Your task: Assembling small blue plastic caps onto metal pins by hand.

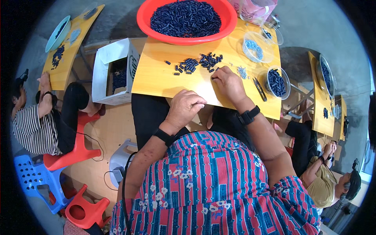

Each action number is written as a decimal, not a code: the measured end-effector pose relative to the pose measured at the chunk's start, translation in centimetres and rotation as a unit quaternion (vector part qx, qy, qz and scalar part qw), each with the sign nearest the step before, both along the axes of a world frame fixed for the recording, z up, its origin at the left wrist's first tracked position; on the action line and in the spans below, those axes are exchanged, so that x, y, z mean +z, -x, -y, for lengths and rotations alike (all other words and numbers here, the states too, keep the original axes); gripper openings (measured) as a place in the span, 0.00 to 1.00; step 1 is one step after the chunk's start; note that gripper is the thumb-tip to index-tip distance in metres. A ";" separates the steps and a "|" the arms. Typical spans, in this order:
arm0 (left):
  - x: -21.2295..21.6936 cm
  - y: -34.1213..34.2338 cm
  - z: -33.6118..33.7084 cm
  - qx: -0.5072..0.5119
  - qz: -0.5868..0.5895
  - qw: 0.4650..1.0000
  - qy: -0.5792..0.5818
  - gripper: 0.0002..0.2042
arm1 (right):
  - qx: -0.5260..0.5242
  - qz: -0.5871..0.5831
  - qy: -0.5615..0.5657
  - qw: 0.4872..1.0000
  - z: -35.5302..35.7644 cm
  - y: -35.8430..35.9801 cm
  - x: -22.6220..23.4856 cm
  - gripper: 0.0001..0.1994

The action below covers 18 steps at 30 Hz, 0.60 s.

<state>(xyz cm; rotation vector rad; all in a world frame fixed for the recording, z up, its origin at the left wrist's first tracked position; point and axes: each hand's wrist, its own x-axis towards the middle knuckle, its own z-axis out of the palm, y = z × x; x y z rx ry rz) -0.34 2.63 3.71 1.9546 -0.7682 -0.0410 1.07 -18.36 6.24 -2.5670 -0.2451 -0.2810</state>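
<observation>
My right hand (228,83) rests on the yellow board (160,78) on my lap, fingertips pinched beside a loose pile of small dark blue pieces (197,63); whether it holds one I cannot tell. My left hand (185,107) sits at the board's near edge with fingers curled in, and anything inside it is hidden. A red basin (145,16) full of the same dark pieces stands at the board's far edge. A few tiny pale blue pieces (242,72) lie right of my right hand.
Clear round tubs hold pale blue pieces (253,47) and dark pieces (276,82); a dark tool (259,89) lies between. A white carton (113,72) stands at left. Seated people work at yellow boards on the left (35,121) and right (325,176). Red and blue stools (58,188) stand lower left.
</observation>
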 end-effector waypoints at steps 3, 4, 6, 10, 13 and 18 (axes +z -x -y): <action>-0.1 0.0 0.3 -0.001 -0.003 1.000 0.031 0.03 | 0.014 -0.024 0.043 0.999 -0.4 0.9 -0.3 0.03; -0.2 0.0 0.3 -0.001 -0.003 1.000 0.029 0.03 | 0.038 -0.001 0.046 0.998 -0.2 1.2 -1.1 0.02; -0.4 0.0 0.3 0.002 0.009 1.000 0.021 0.03 | 0.063 0.023 0.049 0.997 -0.2 1.6 -2.0 0.02; -0.3 0.1 0.5 0.018 0.011 0.999 0.034 0.04 | 0.032 -0.018 -0.061 0.997 -0.4 2.2 -1.6 0.03; -0.3 0.4 0.6 0.079 -0.076 0.993 0.047 0.09 | 0.025 -0.039 -0.148 0.988 -0.6 2.5 -1.4 0.05; 0.0 0.7 0.8 0.092 -0.146 0.977 0.124 0.11 | 0.016 -0.078 -0.310 0.947 -0.4 3.3 -2.4 0.07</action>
